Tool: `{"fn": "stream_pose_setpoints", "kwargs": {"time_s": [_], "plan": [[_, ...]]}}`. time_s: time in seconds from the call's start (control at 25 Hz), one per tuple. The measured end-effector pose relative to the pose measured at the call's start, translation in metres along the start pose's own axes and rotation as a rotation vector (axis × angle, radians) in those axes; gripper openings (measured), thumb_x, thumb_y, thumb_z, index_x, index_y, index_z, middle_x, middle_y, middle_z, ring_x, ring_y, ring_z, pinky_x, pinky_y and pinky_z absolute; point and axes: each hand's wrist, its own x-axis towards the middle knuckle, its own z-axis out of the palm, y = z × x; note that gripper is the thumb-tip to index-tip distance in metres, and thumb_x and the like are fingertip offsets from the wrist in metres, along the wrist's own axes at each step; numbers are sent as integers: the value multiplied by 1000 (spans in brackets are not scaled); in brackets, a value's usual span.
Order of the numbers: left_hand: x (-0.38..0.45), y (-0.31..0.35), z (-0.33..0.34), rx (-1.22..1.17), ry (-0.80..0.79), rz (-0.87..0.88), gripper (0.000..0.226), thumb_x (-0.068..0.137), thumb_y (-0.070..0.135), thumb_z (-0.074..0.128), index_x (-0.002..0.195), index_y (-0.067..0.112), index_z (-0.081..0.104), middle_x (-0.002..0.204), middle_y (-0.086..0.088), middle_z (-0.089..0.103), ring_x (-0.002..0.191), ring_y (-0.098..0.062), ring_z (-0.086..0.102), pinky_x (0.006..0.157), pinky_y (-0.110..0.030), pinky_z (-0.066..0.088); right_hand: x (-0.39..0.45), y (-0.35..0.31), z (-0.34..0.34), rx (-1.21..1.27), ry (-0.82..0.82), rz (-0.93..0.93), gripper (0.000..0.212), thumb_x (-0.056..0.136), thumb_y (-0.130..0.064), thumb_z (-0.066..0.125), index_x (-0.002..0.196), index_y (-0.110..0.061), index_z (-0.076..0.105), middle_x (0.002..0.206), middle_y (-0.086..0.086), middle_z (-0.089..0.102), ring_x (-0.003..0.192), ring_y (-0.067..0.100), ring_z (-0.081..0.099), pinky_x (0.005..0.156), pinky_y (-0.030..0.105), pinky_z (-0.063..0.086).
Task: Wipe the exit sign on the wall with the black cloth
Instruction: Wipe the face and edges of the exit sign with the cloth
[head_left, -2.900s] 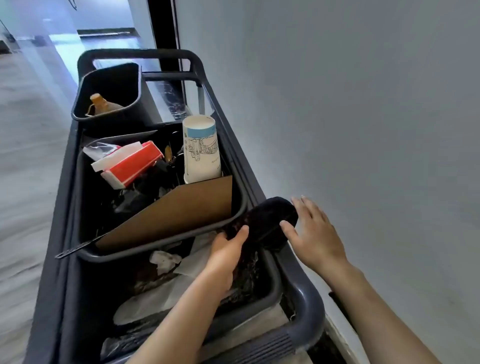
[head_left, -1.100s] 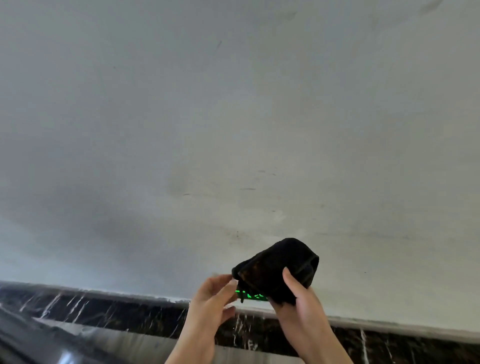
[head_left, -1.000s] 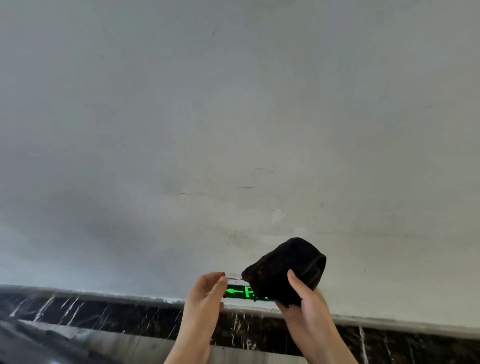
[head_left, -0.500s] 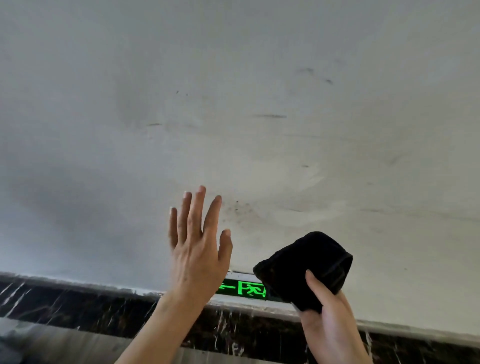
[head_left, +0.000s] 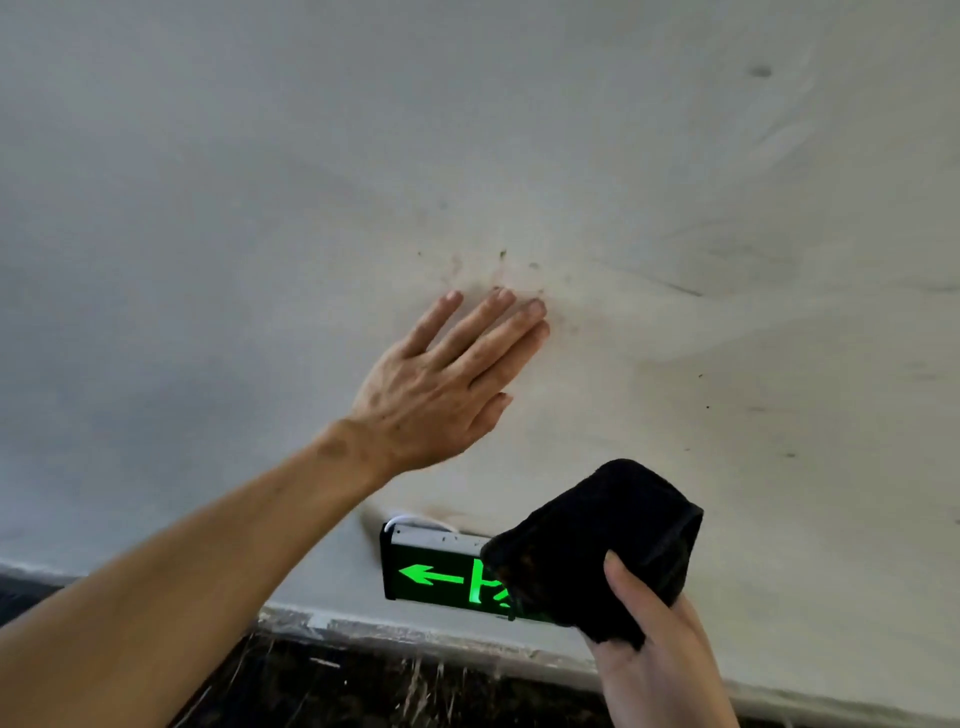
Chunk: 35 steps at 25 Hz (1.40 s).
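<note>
The exit sign (head_left: 436, 571) is a black box low on the white wall, with a glowing green arrow and figure. My right hand (head_left: 654, 644) holds the folded black cloth (head_left: 597, 545) in front of the sign's right part, hiding that end. My left hand (head_left: 441, 384) lies flat against the wall above and left of the sign, fingers spread, holding nothing.
The white wall (head_left: 208, 208) bears dark smudges and scuffs around my left fingertips. A strip of black marble skirting (head_left: 389, 691) with white veins runs below the sign along the wall's foot.
My left hand has moved up and pressed flat on the wall. The view has come closer to the sign. My right hand has brought the cloth over the sign's right end.
</note>
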Motion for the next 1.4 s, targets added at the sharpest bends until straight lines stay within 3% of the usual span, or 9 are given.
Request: {"fn": "stream_pose_setpoints", "kwargs": {"time_s": [0.32, 0.48, 0.6, 0.68, 0.8, 0.88, 1.0, 1.16, 1.4], "plan": [[6, -24, 31, 171, 168, 113, 59, 104, 37, 38, 155, 8, 32, 160, -8, 37, 146, -28, 30, 121, -50, 16, 33, 51, -33, 0, -11, -70, 46, 64, -8, 67, 110, -6, 67, 107, 14, 75, 104, 34, 68, 81, 42, 51], [6, -28, 41, 205, 191, 117, 66, 99, 39, 44, 156, 8, 28, 159, -8, 26, 147, -29, 26, 123, -50, 7, 50, 63, -38, -11, 25, -140, 47, 60, -10, 71, 107, -14, 69, 103, 8, 77, 106, 33, 66, 84, 46, 51], [6, -27, 43, 206, 225, 128, 67, 98, 39, 45, 156, 9, 32, 159, -8, 30, 146, -29, 29, 122, -51, 10, 63, 73, -34, -318, 62, -373, 38, 72, -5, 75, 103, -27, 70, 102, -9, 76, 101, 10, 68, 90, 38, 50], [7, -28, 43, 208, 251, 130, 64, 99, 40, 43, 154, 8, 35, 157, -9, 39, 145, -29, 32, 121, -52, 15, 69, 78, -25, -582, 154, -603, 33, 76, -8, 76, 91, -35, 66, 90, -23, 73, 89, -12, 62, 81, 14, 47], [7, -27, 44, 192, 259, 130, 63, 99, 40, 42, 153, 9, 37, 155, -9, 46, 144, -29, 33, 120, -52, 16, 80, 85, -7, -823, 249, -1012, 33, 79, -11, 73, 90, -36, 55, 87, -18, 62, 84, -17, 55, 70, -3, 38], [6, -26, 45, 187, 264, 129, 63, 98, 40, 43, 153, 9, 38, 155, -8, 46, 144, -29, 34, 120, -52, 17, 90, 92, 2, -923, 211, -1286, 29, 76, -14, 66, 103, -21, 57, 98, -5, 58, 86, -3, 56, 79, 5, 44], [7, -27, 47, 180, 265, 123, 65, 97, 41, 45, 154, 10, 37, 156, -7, 42, 145, -29, 33, 122, -51, 13, 109, 111, 14, -1110, 117, -1474, 39, 71, -1, 65, 109, -11, 60, 104, 8, 64, 95, 23, 59, 82, 36, 53], [8, -26, 49, 163, 283, 123, 64, 96, 42, 43, 152, 10, 39, 155, -7, 43, 144, -29, 35, 122, -50, 11, 128, 149, 18, -1446, -71, -1510, 53, 63, 1, 52, 110, -15, 70, 103, 8, 71, 101, 23, 55, 82, 40, 51], [8, -25, 50, 161, 269, 117, 68, 94, 42, 47, 153, 11, 35, 156, -6, 34, 145, -29, 32, 122, -51, 8, 130, 174, 15, -1793, -252, -1287, 50, 64, -15, 51, 111, -21, 68, 110, 0, 68, 103, 25, 56, 87, 39, 50]]}}
